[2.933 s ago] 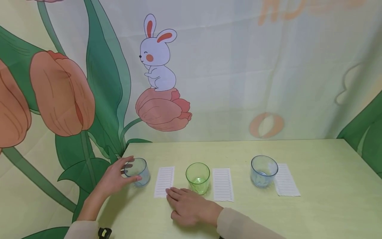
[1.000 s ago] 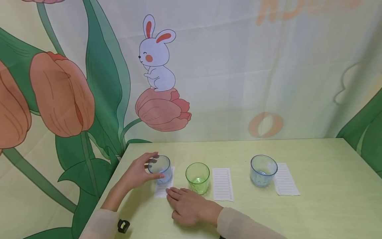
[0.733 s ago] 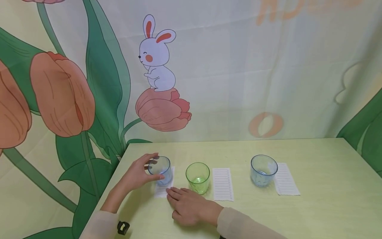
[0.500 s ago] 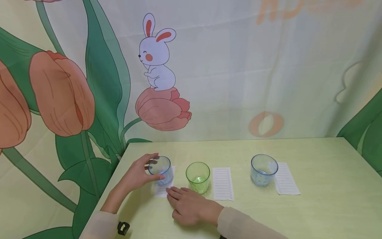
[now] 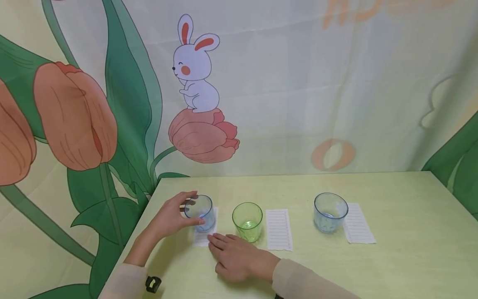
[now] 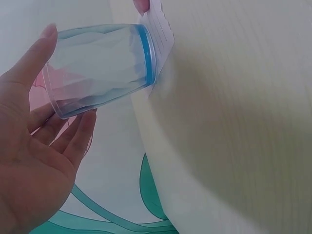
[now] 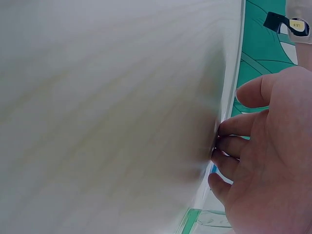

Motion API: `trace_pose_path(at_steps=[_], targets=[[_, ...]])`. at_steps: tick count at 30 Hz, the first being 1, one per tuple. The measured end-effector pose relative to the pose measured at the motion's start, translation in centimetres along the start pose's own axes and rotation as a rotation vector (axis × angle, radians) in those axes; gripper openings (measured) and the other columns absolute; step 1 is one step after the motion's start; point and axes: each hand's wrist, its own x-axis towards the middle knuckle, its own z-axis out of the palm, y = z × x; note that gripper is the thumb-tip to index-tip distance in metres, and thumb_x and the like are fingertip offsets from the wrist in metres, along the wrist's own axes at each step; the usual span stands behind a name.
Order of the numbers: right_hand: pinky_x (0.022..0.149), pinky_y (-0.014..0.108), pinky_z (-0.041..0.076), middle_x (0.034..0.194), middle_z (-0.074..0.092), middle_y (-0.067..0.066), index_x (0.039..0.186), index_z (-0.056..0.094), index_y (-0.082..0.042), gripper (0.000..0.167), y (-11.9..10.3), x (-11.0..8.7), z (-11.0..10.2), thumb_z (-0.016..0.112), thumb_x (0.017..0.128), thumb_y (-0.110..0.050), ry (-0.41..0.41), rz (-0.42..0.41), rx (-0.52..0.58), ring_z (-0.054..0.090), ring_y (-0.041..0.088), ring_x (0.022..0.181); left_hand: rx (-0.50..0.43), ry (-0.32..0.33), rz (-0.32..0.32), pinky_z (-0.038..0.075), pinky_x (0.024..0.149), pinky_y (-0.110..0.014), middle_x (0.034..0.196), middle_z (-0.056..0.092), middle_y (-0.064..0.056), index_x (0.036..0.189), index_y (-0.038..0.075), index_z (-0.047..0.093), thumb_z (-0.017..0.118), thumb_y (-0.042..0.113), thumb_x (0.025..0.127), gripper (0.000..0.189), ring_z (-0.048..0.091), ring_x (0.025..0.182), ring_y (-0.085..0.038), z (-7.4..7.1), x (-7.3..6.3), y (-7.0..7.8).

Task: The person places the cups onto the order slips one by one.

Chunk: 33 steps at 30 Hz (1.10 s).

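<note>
We count three see-through tumblers, all upright: the left blue tumbler [image 5: 206, 212], the green tumbler [image 5: 247, 222] and the right blue tumbler [image 5: 330, 214]. Paper slips, ruled with lines, three: the left paper slip [image 5: 201, 241], the middle paper slip [image 5: 279, 229] and the right paper slip [image 5: 360, 224]. Hands, two, bare. The left hand [image 5: 169, 216] is spread about the rim of the left blue tumbler and grips it, thumb on the near side, fingers on the far side; that tumbler stands over the left paper slip. The right hand [image 5: 237, 257] grasps nothing; its fingers are extended, tips at the slip's near right corner. We list the green tumbler just behind this hand, between the left and middle slips; the right blue tumbler stands well apart, overlapping the right slip's far left corner in the head view. Sleeves, two, beige; one black wrist strap [image 5: 153, 284] shows by the left cuff. Surface: one pale yellow-green table [image 5: 418, 257] with faint grain. Room: one printed cloth backdrop [image 5: 276, 83], on which we note one white rabbit [image 5: 196, 79] seated on a pink tulip [image 5: 199, 139], large orange tulips at left, green leaves and faded orange lettering.
</note>
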Motion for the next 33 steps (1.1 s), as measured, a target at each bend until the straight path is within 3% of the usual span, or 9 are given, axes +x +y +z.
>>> trace_pose_path(at_steps=[12, 24, 33], targets=[[0.126, 0.04, 0.03, 0.172, 0.032, 0.005, 0.162, 0.044, -0.009, 0.061, 0.05, 0.01, 0.0, 0.039, 0.109, -0.038, 0.001, 0.002, 0.0, 0.026, 0.019, 0.159, -0.016, 0.0, -0.009, 0.052, 0.109, -0.051, 0.149, 0.06, -0.01, 0.156, 0.008, 0.049, 0.095, 0.043, 0.078, 0.097, 0.062, 0.131, -0.031, 0.01, -0.32, 0.38], [0.126, 0.04, 0.03, 0.172, 0.032, 0.005, 0.162, 0.044, -0.008, 0.061, 0.12, 0.07, 0.12, 0.04, 0.109, -0.038, 0.002, -0.004, -0.008, 0.027, 0.02, 0.159, -0.045, -0.022, -0.066, 0.05, 0.111, -0.053, 0.151, 0.058, -0.011, 0.156, 0.008, 0.048, 0.095, 0.041, 0.08, 0.096, 0.058, 0.136, -0.033, 0.07, -0.27, 0.29], [0.126, 0.041, 0.03, 0.172, 0.031, 0.006, 0.162, 0.043, -0.008, 0.061, 0.1, -0.07, 0.07, 0.04, 0.109, -0.038, 0.0, -0.007, -0.005, 0.026, 0.021, 0.16, -0.075, -0.039, -0.076, 0.053, 0.106, -0.054, 0.15, 0.059, -0.011, 0.154, 0.01, 0.049, 0.094, 0.041, 0.08, 0.092, 0.058, 0.136, -0.037, 0.01, -0.2, 0.15]])
